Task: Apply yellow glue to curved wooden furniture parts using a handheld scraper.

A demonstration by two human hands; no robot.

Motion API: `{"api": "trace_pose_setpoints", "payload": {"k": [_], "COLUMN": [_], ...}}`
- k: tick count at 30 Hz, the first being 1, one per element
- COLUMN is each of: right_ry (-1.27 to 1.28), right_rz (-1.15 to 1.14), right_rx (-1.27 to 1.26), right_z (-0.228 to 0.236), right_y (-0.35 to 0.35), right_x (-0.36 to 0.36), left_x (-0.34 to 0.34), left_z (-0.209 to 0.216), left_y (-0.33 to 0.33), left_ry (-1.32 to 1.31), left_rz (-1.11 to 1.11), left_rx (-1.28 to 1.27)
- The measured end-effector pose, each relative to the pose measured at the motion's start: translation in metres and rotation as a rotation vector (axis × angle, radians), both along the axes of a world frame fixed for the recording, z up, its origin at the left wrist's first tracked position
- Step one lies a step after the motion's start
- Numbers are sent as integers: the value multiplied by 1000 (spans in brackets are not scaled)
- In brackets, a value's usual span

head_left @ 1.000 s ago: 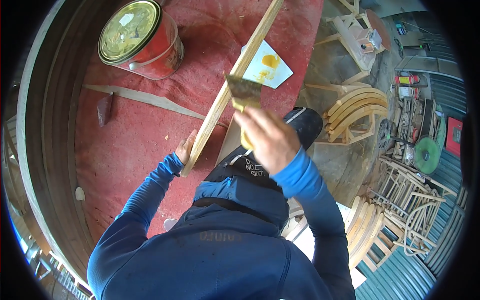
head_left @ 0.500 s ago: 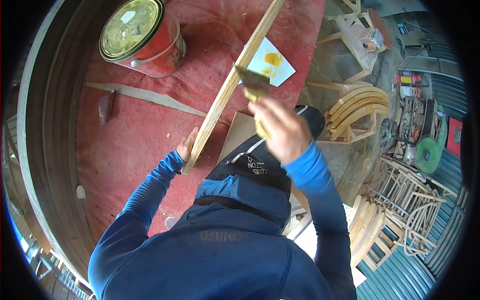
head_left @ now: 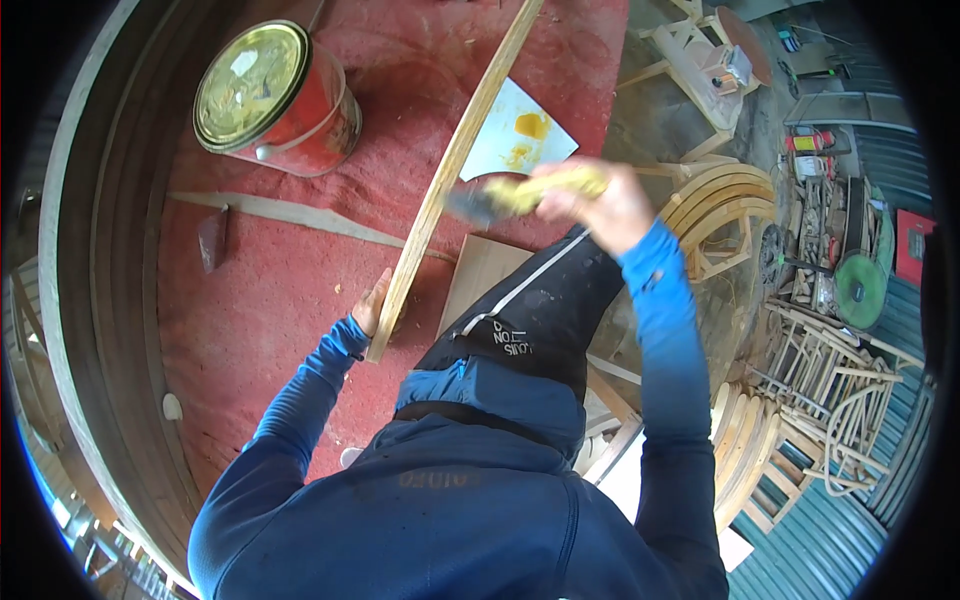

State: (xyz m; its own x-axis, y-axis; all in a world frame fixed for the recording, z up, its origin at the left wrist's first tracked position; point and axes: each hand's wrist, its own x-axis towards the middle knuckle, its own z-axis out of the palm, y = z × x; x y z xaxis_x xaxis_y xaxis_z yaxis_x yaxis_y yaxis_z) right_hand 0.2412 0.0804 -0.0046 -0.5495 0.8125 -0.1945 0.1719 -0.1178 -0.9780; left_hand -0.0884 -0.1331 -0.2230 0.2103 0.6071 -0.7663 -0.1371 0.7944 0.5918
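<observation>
My left hand (head_left: 372,302) is closed around the near end of a long, narrow wooden strip (head_left: 437,195). The strip runs away from me, up and to the right over a red-covered surface. In my right hand (head_left: 612,208) is a putty knife (head_left: 510,197) with a yellow handle. Its dark blade, smeared by motion, is at the strip's right edge; I cannot tell whether they touch. Just beyond the blade lies a white sheet (head_left: 490,140) bearing a patch of yellow-brown paste (head_left: 532,126).
A red can (head_left: 325,125) with a stained lid stands at the far left. A sanding-block-like dark piece (head_left: 212,240) lies near a thin wooden strip (head_left: 290,212). Curved wooden parts (head_left: 720,205) are stacked at right, near a green fan (head_left: 858,290). A tall curved wall (head_left: 110,250) borders the left.
My right hand has moved right and slightly nearer me, and the putty knife has turned so its blade points left. My left hand still grips the wooden strip.
</observation>
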Motion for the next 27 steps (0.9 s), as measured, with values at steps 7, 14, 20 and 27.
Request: {"api": "trace_pose_setpoints", "payload": {"k": [7,14,20,27], "right_ry": [166,385,490,695], "right_rz": [-594,-879,-999,-1047], "right_rx": [65,-39,-47,-178], "right_z": [6,-13,-7,-29], "right_y": [6,-36,-62,-69], "right_x": [34,51,98,104], "left_x": [12,23,-37,-23], "left_z": [20,24,24,39], "left_y": [22,64,-9,40], "left_ry": [-134,194,-229,-476], "left_rz": [-119,-88,-121,-60], "left_rx": [-64,-25,-90,-104]}}
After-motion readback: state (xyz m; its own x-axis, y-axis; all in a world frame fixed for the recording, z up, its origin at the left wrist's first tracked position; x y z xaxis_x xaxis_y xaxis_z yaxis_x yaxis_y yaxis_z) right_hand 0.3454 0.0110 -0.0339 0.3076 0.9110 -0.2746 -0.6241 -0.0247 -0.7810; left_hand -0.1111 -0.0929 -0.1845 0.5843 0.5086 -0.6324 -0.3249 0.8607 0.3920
